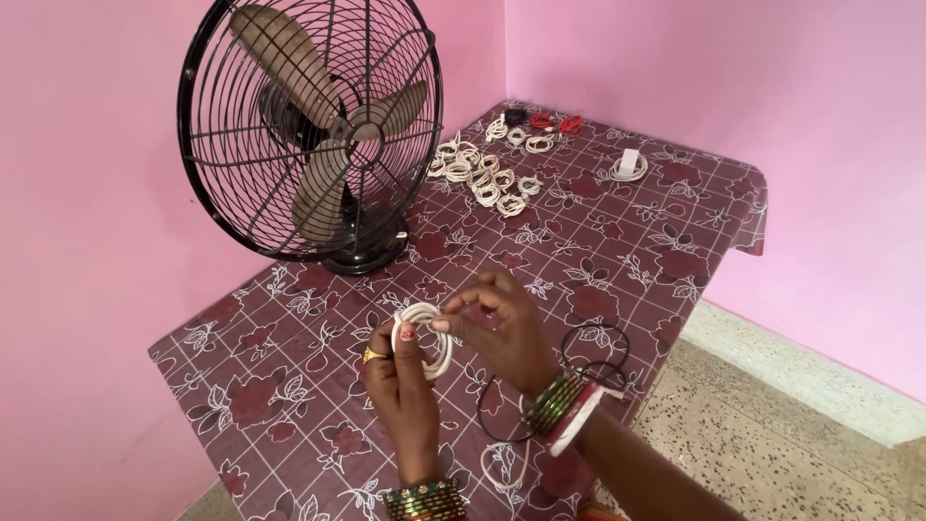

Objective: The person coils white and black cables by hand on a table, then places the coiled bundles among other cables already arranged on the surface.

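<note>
A black wire-caged table fan [311, 130] stands at the back left of the floral-clothed desk [675, 251]. Right of it, farther back, lies a cluster of small white coiled cables [482, 174]. At the near edge, both hands [463, 352] hold a white coiled cable [424, 338] above the desk, with thin black cable loops [593, 352] lying just right of them.

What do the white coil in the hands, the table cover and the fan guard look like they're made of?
White coil, held by the left hand and right hand: looks like smooth plastic-sheathed cable, wound in even glossy loops.
Table cover: probably vinyl or oilcloth, with a printed floral pattern, a faint sheen and stiff folds at the corner.
Fan guard: thin dark wire, likely painted metal.
</note>
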